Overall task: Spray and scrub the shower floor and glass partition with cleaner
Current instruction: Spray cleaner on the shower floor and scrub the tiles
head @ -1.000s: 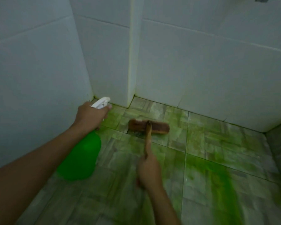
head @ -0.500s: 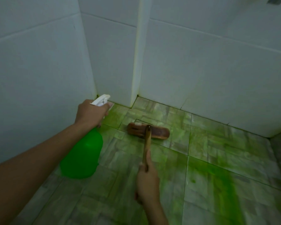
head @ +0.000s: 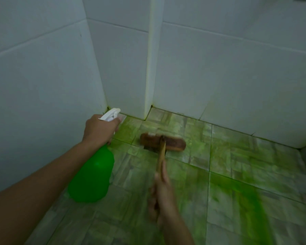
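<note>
My left hand [head: 99,129] grips the neck of a green spray bottle [head: 91,175] with a white trigger head, held above the floor near the left wall. My right hand [head: 162,195] holds the wooden handle of a scrub brush [head: 163,143]. The brown brush head rests flat on the tiled shower floor [head: 237,156] near the corner. Green cleaner is smeared across the tiles, thickest in a streak at lower right [head: 244,206]. No glass partition is in view.
White tiled walls close the space on the left [head: 34,85] and at the back [head: 228,76]. A white vertical corner column [head: 151,59] juts out behind the brush. A dark wall edge shows at the far right.
The brush head has slid slightly toward me and to the right on the floor, the handle now more upright. The spray bottle stays in about the same place.
</note>
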